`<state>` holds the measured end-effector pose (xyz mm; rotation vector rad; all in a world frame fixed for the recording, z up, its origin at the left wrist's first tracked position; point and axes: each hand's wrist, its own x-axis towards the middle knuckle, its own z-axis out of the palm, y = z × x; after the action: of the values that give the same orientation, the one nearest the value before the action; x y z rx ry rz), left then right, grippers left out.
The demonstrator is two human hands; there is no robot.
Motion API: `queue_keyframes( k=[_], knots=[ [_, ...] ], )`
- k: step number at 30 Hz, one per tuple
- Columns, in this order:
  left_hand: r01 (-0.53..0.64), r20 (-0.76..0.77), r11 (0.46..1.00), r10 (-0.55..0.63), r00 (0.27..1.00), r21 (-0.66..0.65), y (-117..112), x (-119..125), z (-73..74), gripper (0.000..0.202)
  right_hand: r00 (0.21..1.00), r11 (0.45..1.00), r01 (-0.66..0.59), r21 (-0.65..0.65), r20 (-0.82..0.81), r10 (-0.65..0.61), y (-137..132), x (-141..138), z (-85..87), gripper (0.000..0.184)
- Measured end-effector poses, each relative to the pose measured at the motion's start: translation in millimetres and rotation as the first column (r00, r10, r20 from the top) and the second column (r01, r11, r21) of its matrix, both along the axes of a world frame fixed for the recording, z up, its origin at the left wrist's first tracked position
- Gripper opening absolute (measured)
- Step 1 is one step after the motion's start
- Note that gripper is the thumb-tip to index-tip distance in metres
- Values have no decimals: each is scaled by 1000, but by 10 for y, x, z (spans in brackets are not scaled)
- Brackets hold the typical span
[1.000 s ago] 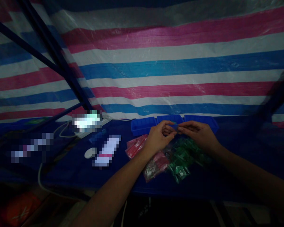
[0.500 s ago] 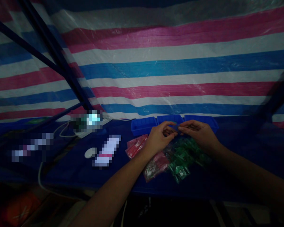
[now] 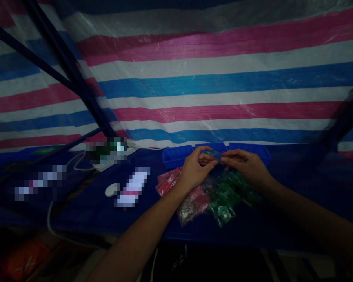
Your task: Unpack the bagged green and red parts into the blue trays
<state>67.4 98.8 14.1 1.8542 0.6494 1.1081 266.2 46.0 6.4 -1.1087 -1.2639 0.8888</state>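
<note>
My left hand [image 3: 195, 166] is closed in a pinch on a small clear plastic bag [image 3: 216, 155], which looks bluish against the bins behind. From the other side the fingertips of my right hand [image 3: 244, 166] pinch the bag's right edge. Whether anything is inside it, I cannot tell. Below my hands lies a heap of green plastic packets [image 3: 226, 197]. Pink plastic packets [image 3: 168, 181] are beside my left wrist, and a clear and pink packet [image 3: 191, 207] lies nearer to me, partly behind my forearm.
Three blue bins [image 3: 176, 156] stand in a row at the back of the blue table [image 3: 300, 196]. A phone [image 3: 134, 188], a white round case [image 3: 112, 190] and a power strip [image 3: 110, 160] with cables are at the left. A striped tarp [image 3: 223, 74] hangs behind.
My left hand has turned slightly and shifted a little, and the clear bag between my fingertips shows more plainly. My right hand stays nearly in place. The packets lie unchanged.
</note>
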Motion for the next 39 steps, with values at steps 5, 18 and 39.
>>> queue_keyframes(
  k=[5, 18, 39],
  knots=[
    [25, 12, 999, -24, 1000, -34, 11, 8, -23, 47, 999, 1000, -17, -17, -41, 17, 12, 15, -14, 37],
    [120, -45, 992, -122, 991, -49, 22, 20, -82, 46, 923, 975, 103, 195, 348, -167, -78, -3, 55, 30],
    [72, -76, 997, -73, 994, -21, -37, 3, 1, 41, 858, 924, 154, 351, 416, -301, -73, -40, 19, 25]
  ],
)
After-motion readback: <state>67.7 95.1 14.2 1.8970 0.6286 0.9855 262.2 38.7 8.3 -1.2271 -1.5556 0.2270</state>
